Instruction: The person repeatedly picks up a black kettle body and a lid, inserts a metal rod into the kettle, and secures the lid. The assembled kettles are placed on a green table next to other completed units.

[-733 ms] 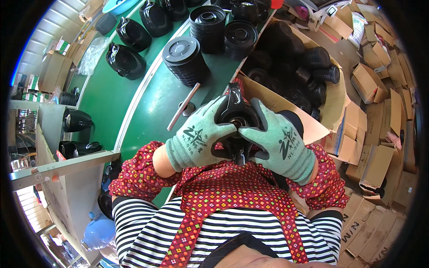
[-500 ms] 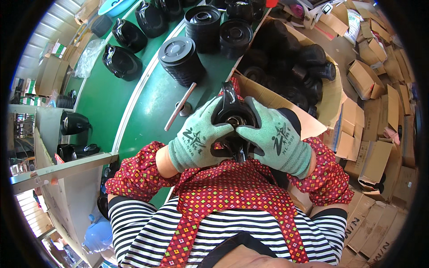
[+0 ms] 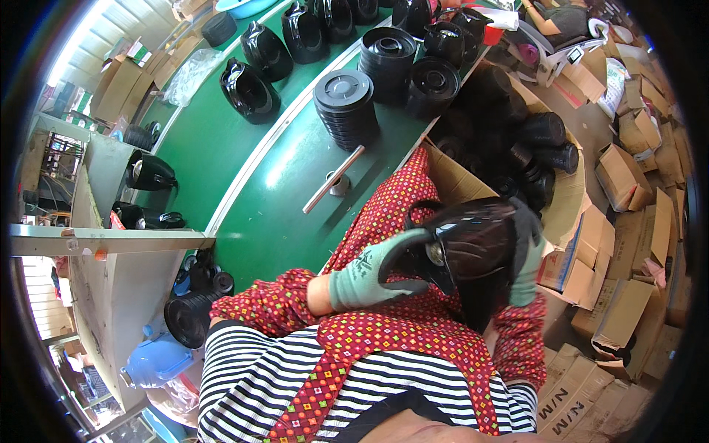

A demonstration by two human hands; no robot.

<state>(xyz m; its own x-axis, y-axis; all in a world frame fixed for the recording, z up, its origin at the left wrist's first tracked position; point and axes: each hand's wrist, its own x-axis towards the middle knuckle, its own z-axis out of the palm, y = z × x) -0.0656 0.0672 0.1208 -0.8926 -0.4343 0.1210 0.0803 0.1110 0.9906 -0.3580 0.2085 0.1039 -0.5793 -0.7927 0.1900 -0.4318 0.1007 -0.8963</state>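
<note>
A glossy black jug (image 3: 473, 240) with a handle is tipped on its side above my lap. My right hand (image 3: 526, 262), in a green glove with dark fingers, is closed around its right end; the jug hides some of those fingers. Beside the jug's mouth and handle, my gloved left hand (image 3: 377, 273) curves open, thumb and fingers apart. Its fingertips are close to the rim, and whether they touch it cannot be made out. The jug is slightly smeared by motion.
On the green bench (image 3: 288, 177) stand stacked black lids (image 3: 346, 103), a metal T-shaped bar (image 3: 334, 181) and several black jugs (image 3: 251, 92). To the right, a carton (image 3: 561, 199) holds many dark parts. Flattened cardboard boxes (image 3: 620, 288) lie beyond it.
The jug has gone from upright between both hands to tipped sideways at the right. My right hand has shifted to its far end, and my left hand has loosened. The view has shifted too.
</note>
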